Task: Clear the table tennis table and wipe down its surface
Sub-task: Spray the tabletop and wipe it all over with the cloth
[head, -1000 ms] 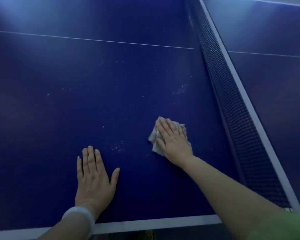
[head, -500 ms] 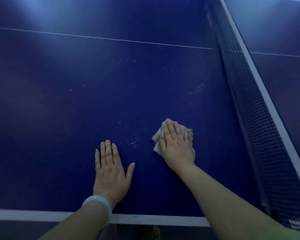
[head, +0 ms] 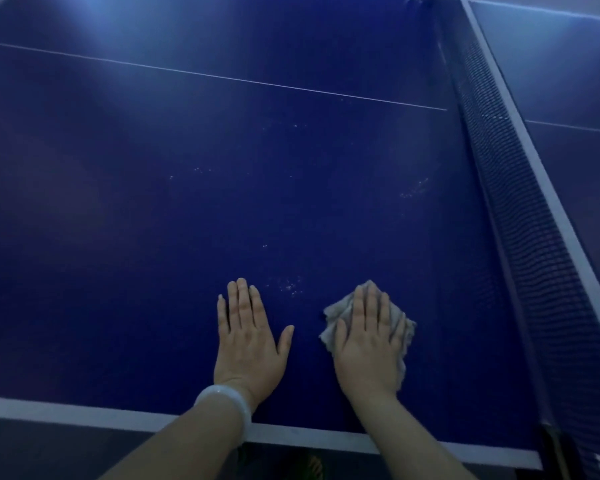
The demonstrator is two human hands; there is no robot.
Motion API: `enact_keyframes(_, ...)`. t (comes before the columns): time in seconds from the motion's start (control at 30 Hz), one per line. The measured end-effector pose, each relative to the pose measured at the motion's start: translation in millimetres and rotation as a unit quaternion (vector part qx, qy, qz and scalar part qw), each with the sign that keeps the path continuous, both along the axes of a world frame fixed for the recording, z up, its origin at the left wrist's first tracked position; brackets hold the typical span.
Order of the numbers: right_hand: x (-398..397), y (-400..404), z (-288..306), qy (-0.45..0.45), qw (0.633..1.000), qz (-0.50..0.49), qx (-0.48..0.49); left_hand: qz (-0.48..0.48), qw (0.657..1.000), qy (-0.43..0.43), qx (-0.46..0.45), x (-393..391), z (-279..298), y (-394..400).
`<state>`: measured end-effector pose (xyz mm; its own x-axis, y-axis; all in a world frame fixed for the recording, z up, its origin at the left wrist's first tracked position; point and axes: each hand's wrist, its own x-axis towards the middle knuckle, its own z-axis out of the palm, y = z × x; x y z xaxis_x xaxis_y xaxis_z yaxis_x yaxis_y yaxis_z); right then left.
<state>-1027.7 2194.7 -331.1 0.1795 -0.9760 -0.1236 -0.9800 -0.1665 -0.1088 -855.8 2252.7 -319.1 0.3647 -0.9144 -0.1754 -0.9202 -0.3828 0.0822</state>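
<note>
The blue table tennis table (head: pixel 153 220) fills the view. My right hand (head: pixel 369 341) lies flat, fingers straight, pressing a crumpled grey cloth (head: pixel 336 311) onto the surface close to the near white edge line. My left hand (head: pixel 248 337) rests flat on the bare table just left of it, palm down, fingers spread, with a white bangle on the wrist. Small white specks (head: pixel 290 285) dot the surface between and just beyond the two hands. More specks (head: pixel 414 190) lie farther off, near the net.
The dark net (head: pixel 520 220) with its white top band runs diagonally along the right side. A thin white centre line (head: pixel 222 77) crosses the far part of the table. The near white edge (head: pixel 66 412) borders the floor below.
My right hand has drawn the cloth back toward the near edge. It now lies level with my left hand. The view has shifted, so both hands sit more to the right.
</note>
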Motion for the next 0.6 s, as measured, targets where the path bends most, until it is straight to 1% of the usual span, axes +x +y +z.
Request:
enact_keyframes(0.1,7,-29,-1,-0.003,0.999,0.045,0.001,-0.005,1.000,0.012,0.007,3,1,1)
enact_keyframes(0.2,-3,-44,0,0.008,0.997,0.076,0.007,-0.024,0.999,0.038,-0.013,15,2,3)
enact_keyframes(0.27,-7,-45,0,0.012,0.997,0.071,0.016,-0.048,0.996,0.069,-0.038,33,5,6)
enact_keyframes(0.3,-5,-42,1,0.010,0.998,0.061,0.020,-0.052,0.995,0.071,-0.051,46,7,9)
enact_keyframes(0.33,-3,-36,3,0.007,0.999,0.045,0.024,-0.042,0.995,0.065,-0.065,61,9,12)
enact_keyframes(0.4,4,-17,5,0.001,1.000,0.007,0.023,0.018,0.996,0.047,-0.074,91,9,16)
enact_keyframes(0.47,19,11,8,-0.003,1.000,-0.027,0.009,0.090,0.993,0.039,-0.059,114,6,19)
enact_keyframes(0.5,30,24,8,-0.006,1.000,-0.028,0.004,0.111,0.992,0.033,-0.054,120,4,20)
enact_keyframes(0.53,44,34,8,-0.011,1.000,-0.015,0.004,0.120,0.991,0.026,-0.056,122,2,21)
enact_keyframes(0.6,71,38,6,-0.025,0.998,0.055,0.003,0.123,0.990,0.014,-0.065,122,-3,21)
